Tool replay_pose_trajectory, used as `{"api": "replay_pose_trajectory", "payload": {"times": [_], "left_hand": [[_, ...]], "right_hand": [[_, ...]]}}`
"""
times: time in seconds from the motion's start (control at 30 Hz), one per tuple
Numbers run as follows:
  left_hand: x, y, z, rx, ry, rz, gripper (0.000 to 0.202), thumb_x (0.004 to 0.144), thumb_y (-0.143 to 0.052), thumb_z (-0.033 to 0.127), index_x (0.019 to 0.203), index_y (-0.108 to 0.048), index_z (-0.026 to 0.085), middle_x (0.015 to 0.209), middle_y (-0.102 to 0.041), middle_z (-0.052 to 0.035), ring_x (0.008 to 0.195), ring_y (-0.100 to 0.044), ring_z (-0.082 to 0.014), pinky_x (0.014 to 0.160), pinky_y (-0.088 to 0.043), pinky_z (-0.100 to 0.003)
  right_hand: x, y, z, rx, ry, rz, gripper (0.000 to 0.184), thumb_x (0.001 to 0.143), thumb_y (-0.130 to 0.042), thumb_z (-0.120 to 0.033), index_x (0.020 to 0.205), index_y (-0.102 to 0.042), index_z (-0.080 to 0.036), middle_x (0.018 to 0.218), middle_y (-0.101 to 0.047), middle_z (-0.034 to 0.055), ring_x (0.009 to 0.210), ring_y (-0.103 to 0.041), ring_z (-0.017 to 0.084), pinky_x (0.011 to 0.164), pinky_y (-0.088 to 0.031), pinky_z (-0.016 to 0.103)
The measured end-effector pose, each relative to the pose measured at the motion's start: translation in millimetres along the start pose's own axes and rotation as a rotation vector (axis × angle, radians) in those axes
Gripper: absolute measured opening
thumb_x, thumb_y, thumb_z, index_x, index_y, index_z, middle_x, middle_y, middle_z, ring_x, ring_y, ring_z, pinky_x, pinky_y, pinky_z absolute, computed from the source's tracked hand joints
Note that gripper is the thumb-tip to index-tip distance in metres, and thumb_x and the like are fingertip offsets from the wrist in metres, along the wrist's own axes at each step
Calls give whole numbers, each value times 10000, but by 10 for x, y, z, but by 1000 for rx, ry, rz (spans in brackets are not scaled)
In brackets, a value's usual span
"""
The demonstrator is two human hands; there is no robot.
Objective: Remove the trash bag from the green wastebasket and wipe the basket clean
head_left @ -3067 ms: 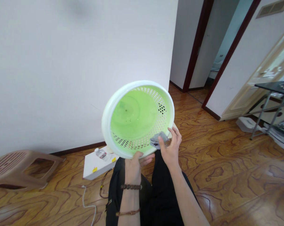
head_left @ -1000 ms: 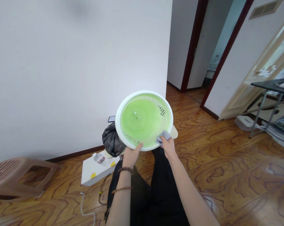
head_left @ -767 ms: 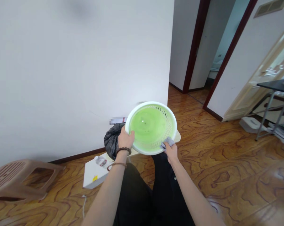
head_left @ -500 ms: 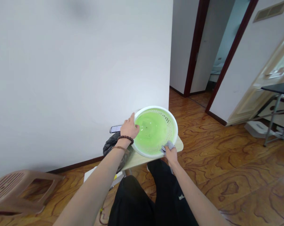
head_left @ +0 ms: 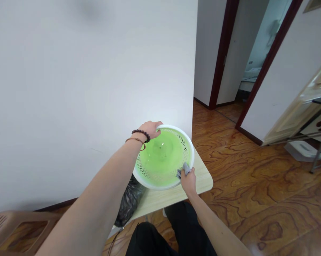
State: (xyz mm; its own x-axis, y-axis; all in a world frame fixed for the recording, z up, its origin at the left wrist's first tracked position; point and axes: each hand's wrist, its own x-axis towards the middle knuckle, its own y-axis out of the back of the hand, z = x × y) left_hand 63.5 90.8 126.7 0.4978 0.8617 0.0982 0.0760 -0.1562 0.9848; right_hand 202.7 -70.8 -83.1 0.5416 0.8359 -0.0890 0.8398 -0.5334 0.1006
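The left hand [head_left: 150, 128] curls over the far rim of the colander [head_left: 143, 169], fingers [head_left: 156, 124] hooked on the white edge, thumb hidden. The right hand [head_left: 188, 180] is closed on a bunched grey cloth [head_left: 184, 168], pressing it on the near-right rim just ahead of its fingertips. The colander, a white perforated shell with a green inside, lies between the two hands over a small wooden table [head_left: 203, 179], apparently resting on it. A black bag [head_left: 127, 204] sits below the left forearm, and a brown plastic stool [head_left: 14, 227] is well off to its left. The colander looks light, stiff and smooth, likely slippery if wet, so the rolled rim is the surest place to grip.
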Motion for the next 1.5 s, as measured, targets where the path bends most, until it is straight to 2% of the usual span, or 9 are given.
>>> {"api": "replay_pose_trajectory", "payload": {"times": [0.13, 0.27, 0.53, 0.77, 1.0, 1.07, 1.17, 1.27, 1.5], "left_hand": [[176, -189, -219, -56, -13, 30, 390, 762, -416, 284, 1123, -564, 303, 764, -646, -46, 639, -583, -171, 610, -427, -267], [169, -253, -247, -25, 7, 33, 354, 763, -418, 280, 1066, -601, 265, 765, -637, -73, 655, -587, -199, 593, -434, -286], [53, -227, -176, -52, 111, 20, 381, 772, -467, 241, 1142, -556, 237, 914, -611, -125, 878, -587, -276, 741, -443, -373], [33, -243, -164, -22, 105, 42, 384, 773, -484, 212, 1152, -542, 240, 955, -595, -115, 921, -577, -282, 753, -448, -387], [36, -275, -174, -16, 94, 63, 392, 751, -490, 167, 1130, -564, 231, 975, -596, -120, 927, -577, -288, 752, -448, -401], [22, -267, -168, -15, 108, 67, 374, 749, -501, 183, 1110, -577, 239, 952, -596, -110, 908, -581, -279, 737, -453, -391], [6, -251, -161, -5, 127, 69, 356, 745, -514, 202, 1091, -583, 247, 905, -598, -93, 865, -589, -259, 709, -461, -368], [5, -251, -157, 3, 115, 81, 357, 742, -508, 190, 1087, -583, 239, 884, -605, -95, 847, -595, -258, 693, -465, -363], [28, -284, -149, -9, 101, 86, 359, 722, -538, 176, 1077, -581, 208, 947, -600, -112, 911, -583, -279, 740, -461, -387]], "right_hand": [[112, -158, 64, 56, 3, 1, 230, 730, -551, -347, 863, -426, -208, 759, -651, 83, 677, -627, 203, 575, -479, 295], [163, -215, 118, 45, -17, -12, 281, 725, -575, -368, 907, -435, -207, 779, -644, 68, 697, -627, 196, 580, -498, 292], [-134, -322, 271, 165, -301, -210, 513, 655, -651, -407, 1060, -395, -225, 888, -650, 53, 684, -646, 191, 445, -515, 274], [274, -30, 36, -143, 120, 20, 373, 707, -600, -397, 1011, -572, -182, 815, -678, 81, 773, -640, 214, 594, -497, 267], [-204, -531, 366, 64, -261, -70, 457, 677, -616, -457, 1024, -515, -177, 909, -665, 91, 743, -649, 220, 476, -514, 283], [-148, -467, 337, 13, -173, -46, 438, 668, -629, -433, 1004, -539, -167, 884, -667, 94, 759, -646, 226, 544, -523, 304], [171, -190, 111, -124, 113, 38, 399, 674, -626, -387, 1007, -579, -173, 867, -673, 80, 812, -632, 224, 698, -505, 323], [375, -66, -30, -193, 206, 66, 375, 681, -611, -375, 997, -596, -172, 876, -676, 83, 826, -626, 225, 730, -491, 326], [-144, -571, 440, 81, -202, -42, 388, 679, -614, -410, 972, -576, -158, 847, -674, 84, 737, -652, 219, 499, -513, 283]]}}
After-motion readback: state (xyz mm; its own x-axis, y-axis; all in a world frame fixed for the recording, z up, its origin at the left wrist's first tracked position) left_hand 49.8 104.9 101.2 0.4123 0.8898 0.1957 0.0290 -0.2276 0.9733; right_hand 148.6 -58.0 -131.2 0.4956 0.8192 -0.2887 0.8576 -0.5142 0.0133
